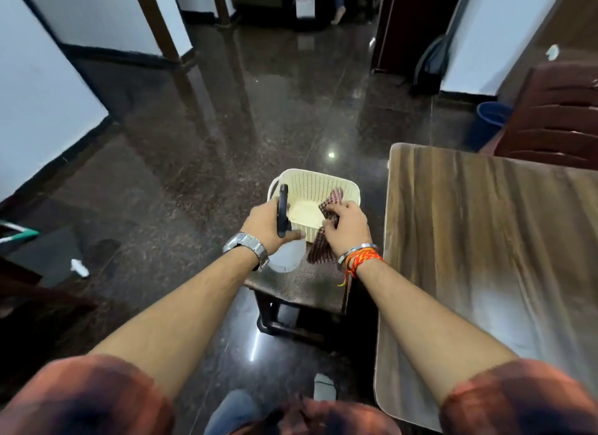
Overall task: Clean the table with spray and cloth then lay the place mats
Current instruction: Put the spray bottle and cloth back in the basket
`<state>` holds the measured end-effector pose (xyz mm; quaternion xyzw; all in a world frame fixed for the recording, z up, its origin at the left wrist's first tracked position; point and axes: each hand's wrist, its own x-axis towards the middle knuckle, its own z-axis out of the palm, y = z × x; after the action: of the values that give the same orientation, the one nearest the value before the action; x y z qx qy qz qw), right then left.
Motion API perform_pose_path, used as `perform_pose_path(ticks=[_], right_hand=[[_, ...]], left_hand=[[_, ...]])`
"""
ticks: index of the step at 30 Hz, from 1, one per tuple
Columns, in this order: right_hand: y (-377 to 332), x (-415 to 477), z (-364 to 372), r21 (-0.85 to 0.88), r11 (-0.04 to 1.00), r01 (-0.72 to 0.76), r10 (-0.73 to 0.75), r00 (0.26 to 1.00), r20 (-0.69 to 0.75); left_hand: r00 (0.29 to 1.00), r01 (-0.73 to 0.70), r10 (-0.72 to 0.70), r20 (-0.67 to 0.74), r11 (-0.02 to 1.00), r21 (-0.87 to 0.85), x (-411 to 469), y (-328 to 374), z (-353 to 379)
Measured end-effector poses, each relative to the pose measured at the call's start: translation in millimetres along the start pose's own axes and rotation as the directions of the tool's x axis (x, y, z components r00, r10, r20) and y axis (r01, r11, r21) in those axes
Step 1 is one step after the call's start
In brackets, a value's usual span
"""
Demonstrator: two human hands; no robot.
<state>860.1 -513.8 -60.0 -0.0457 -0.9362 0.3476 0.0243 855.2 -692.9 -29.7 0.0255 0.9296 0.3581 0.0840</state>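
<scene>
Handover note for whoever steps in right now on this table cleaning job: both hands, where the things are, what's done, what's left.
Left hand: grips the spray bottle by its black head, at the cream basket.
Right hand: grips the checked cloth, which hangs over the basket's near rim.
The basket stands on a dark stool beside the table.
Done: spray and cloth are in hand. Whether the table was wiped cannot be told.
Left: no place mats show on the table, so laying them remains, after any spraying and wiping.
</scene>
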Motion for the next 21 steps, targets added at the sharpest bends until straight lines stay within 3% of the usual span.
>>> perform_pose_path(ticks=[14, 21], right_hand=[[27.1, 165.1, 87.9, 0.008, 0.972, -0.235, 0.233, 0.958, -0.169], [83.3, 202.5, 159.4, -0.087, 0.919, -0.385, 0.390, 0.920, 0.043]], left_hand=[[0.964, -0.130, 0.128, 0.233, 0.991, -0.006, 240.3, -65.0, 33.1], [0.943, -0.045, 0.049, 0.329, 0.999, -0.019, 288.9, -120.6, 96.0]])
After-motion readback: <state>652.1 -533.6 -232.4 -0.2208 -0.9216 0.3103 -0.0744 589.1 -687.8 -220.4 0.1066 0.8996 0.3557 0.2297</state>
